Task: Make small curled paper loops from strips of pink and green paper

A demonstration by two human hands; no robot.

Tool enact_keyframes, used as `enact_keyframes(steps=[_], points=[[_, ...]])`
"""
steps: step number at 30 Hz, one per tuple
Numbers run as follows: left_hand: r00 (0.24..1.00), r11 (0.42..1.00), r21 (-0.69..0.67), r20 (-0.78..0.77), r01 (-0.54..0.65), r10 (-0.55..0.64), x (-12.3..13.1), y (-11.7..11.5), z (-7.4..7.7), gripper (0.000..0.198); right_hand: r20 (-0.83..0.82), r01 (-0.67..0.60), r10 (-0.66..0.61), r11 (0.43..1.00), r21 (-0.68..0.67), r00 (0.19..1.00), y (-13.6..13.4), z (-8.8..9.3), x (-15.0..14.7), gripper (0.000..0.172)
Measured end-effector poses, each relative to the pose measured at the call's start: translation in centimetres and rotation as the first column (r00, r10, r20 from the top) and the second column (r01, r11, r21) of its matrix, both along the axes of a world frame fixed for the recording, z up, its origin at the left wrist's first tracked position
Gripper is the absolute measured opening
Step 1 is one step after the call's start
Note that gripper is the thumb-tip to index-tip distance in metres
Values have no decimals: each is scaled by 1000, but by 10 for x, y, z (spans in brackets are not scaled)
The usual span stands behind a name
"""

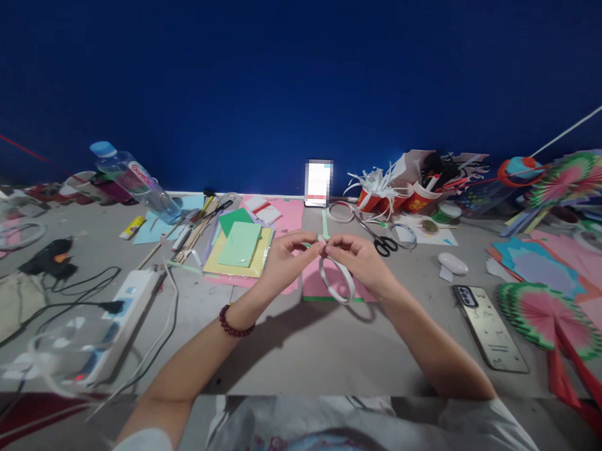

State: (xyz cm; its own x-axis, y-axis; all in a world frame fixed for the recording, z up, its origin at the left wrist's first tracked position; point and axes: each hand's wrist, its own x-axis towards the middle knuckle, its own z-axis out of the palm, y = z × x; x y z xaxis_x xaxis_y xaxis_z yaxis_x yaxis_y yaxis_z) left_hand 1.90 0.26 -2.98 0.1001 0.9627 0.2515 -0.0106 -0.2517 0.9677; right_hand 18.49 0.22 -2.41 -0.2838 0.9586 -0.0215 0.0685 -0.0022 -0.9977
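In front of me, my left hand (296, 250) and my right hand (352, 257) meet with their fingertips pinched together. A thin white ring, which looks like a roll of tape (349, 288), hangs tilted below the fingers of my right hand. Both hands grip it near its upper edge, where the fingertips cover that part. Beneath lies pink paper (323, 289) with a green strip along its near edge. Left of my hands are a light green paper sheet (240, 243) and a yellow pack of paper (253, 270).
A phone (318, 185) stands against the blue wall. Scissors (385, 245), another tape ring (341, 212) and red cups (423, 199) are behind to the right. A second phone (492, 331) and paper fan (549, 316) lie right. A bottle (139, 180) and power strip (124, 318) occupy the left.
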Motion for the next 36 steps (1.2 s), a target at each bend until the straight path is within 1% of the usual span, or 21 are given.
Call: enact_keyframes(steps=[3,8,12,15,17,20,24,27,31,36], points=[[999,999,37,-33,-31,32,1,-2,1,14,8,10,-10,1000,-3,1000,-1,2,-1,30],[997,997,48,-55,-59,62,-1,-3,5,15,42,-14,17,996,-89,999,-3,8,-2,38],[995,997,46,-68,-64,67,-1,-3,6,18,24,-22,24,995,-100,999,-2,7,-1,37],[993,994,43,-57,-103,105,-1,-3,5,19,31,-8,11,995,-100,999,-1,4,-1,37],[992,992,25,-34,-125,125,-1,-2,5,18,42,-22,25,997,-79,999,0,2,-1,36],[994,994,-14,2,-110,110,-1,-1,4,17,77,-31,33,999,-34,996,0,0,-1,35],[996,994,-75,32,-78,80,-1,1,5,19,80,-20,23,999,-31,997,0,1,-2,34],[994,987,-129,45,-93,100,-1,2,5,19,78,-25,27,999,-21,997,0,0,-1,33],[993,982,-163,51,-97,106,-2,2,5,19,81,-39,37,999,16,996,1,-2,0,30],[994,978,-192,64,-78,91,-2,2,6,20,75,-44,42,999,24,996,2,-4,1,30]])
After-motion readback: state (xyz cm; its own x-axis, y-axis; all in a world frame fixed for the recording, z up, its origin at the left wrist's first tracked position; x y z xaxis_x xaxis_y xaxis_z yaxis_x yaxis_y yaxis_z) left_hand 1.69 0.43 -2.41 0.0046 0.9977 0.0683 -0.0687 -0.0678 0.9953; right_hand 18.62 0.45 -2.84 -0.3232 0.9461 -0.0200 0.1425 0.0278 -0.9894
